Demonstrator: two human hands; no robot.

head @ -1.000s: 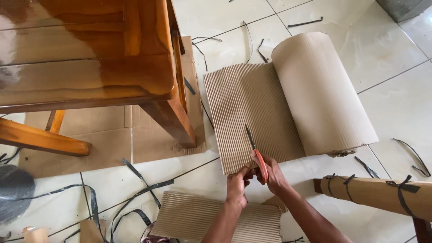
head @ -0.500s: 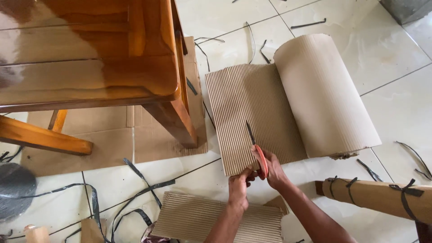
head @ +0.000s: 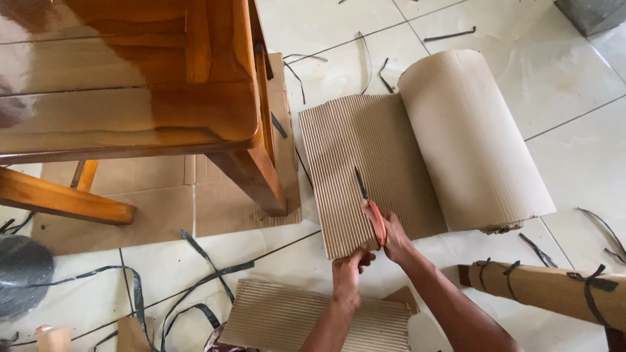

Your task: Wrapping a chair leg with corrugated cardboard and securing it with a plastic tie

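Right hand (head: 390, 236) is gripping orange-handled scissors (head: 370, 209) partway into the brown ribbed cardboard sheet (head: 365, 163) unrolled from its roll (head: 473, 140) on the pale tiled floor (head: 574, 156), left hand (head: 349, 268) pinching the near edge, glossy wooden table (head: 130, 85) alongside.

Left hand (head: 349, 270) pinched shut; right hand (head: 389, 233) closed, forearms converging

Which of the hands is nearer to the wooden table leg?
Left. The left hand pinches the near edge of the corrugated cardboard sheet, on the side toward the wooden table leg. The right hand holds the orange-handled scissors farther from it.
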